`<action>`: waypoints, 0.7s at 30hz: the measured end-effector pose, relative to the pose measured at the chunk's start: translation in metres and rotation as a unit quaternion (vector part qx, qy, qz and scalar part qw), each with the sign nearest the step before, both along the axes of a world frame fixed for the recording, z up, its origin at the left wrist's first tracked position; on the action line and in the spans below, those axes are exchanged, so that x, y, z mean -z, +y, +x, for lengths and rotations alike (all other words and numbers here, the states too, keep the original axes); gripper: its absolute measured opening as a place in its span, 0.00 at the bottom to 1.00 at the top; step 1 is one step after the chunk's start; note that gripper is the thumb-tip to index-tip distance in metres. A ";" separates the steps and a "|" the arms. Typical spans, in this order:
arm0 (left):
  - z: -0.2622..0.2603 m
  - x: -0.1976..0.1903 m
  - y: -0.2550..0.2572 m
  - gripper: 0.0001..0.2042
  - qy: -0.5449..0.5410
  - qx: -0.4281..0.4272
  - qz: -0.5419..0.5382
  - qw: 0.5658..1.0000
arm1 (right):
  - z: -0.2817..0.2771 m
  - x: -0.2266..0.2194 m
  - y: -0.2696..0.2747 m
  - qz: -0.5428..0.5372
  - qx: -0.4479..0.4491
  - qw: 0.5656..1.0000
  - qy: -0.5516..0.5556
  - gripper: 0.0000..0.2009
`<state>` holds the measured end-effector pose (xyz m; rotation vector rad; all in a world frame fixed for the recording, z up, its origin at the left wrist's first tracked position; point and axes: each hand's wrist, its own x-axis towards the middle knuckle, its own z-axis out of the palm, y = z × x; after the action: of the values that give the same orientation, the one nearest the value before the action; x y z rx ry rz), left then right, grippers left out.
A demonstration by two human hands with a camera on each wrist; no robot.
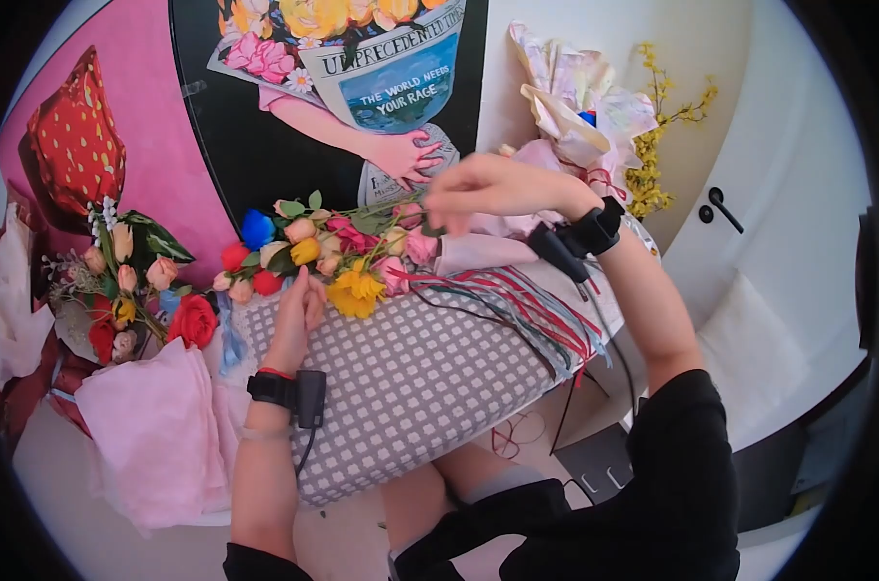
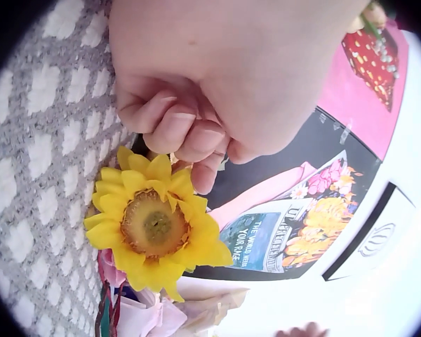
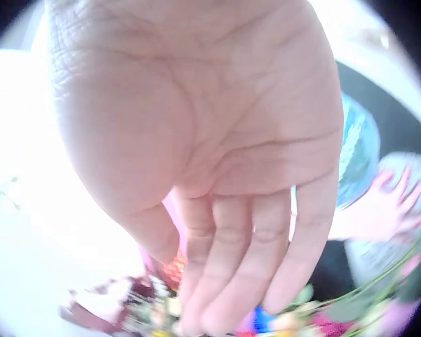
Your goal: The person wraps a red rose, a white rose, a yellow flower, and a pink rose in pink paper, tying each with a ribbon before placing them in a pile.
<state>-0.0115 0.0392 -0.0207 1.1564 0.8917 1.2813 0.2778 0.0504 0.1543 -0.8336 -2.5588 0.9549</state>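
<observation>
Grey-and-white patterned cloth [image 1: 391, 387] lies nearest me, with pink sheets [image 1: 154, 416] folded to its left. Long ribbons [image 1: 546, 315] run loose over its right side, none of them wound round a stem that I can see.

At the cloth's far edge I have my left grip [image 1: 304, 302], its fingers curled right beside the sunflower [image 1: 355, 293]; I cannot tell whether they have a stem caught. Around it the loose flowers lie in a crowded row, from a blue flower [image 1: 257, 229] on the left to a pink rose [image 1: 421, 246] on the right. Another cluster, with a red rose [image 1: 194, 321], sits farther left.

My right grip [image 1: 488, 186] is raised over the right end of the row, fingers relaxed and a little bent, palm bare.

Farthest back on the right stands a paper-wrapped bundle [image 1: 594, 121], beside yellow sprigs [image 1: 650, 165]. I judge the work to be partway at most: the flowers are out and gathered closely, but that row is unwrapped and untied, and both sheets and ribbons look unused there.
</observation>
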 end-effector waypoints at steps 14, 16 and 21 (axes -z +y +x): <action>-0.003 0.006 0.000 0.20 0.073 -0.031 0.006 0.997 | 0.122 0.118 0.039 0.231 0.197 0.923 -0.234 0.19; -0.003 0.005 0.000 0.20 0.074 -0.032 0.003 0.997 | 0.128 0.106 0.040 0.209 0.204 0.937 -0.189 0.18; -0.005 0.007 0.002 0.20 0.070 -0.035 -0.004 0.997 | 0.130 0.081 0.027 0.007 0.262 0.965 0.028 0.18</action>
<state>-0.0162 0.0407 -0.0279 1.2297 1.0488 1.2635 0.4080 0.0778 0.0734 -1.3636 -2.1166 0.7721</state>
